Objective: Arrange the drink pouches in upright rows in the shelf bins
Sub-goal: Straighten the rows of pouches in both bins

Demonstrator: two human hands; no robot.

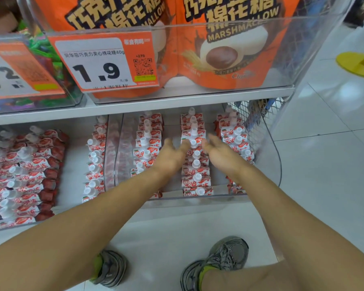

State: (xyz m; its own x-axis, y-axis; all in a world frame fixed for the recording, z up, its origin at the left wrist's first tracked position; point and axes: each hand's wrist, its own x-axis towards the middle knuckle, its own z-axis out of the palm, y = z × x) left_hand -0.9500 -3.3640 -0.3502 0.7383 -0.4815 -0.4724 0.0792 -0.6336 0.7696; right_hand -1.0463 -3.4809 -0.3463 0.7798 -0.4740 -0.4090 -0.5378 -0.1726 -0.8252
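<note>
Red-and-white drink pouches with white caps stand in three upright rows inside a clear bin point(273, 164) on the lower shelf. My left hand point(171, 154) and my right hand point(219, 151) flank the middle row point(195, 171), palms turned inward with fingers apart, their tips touching a pouch point(192, 141) about halfway back. Neither hand grips anything. The left row point(145, 143) and right row point(237, 139) stand beside my hands. Another bin on the left holds a heap of leaning pouches point(23, 175) and one upright row point(95, 160).
Above, a shelf edge point(135, 106) carries clear bins of orange marshmallow bags point(216, 49) and a price tag point(105, 61). A wire mesh panel point(254, 114) closes the shelf's right end. White tiled floor lies to the right, my shoes point(214, 263) below.
</note>
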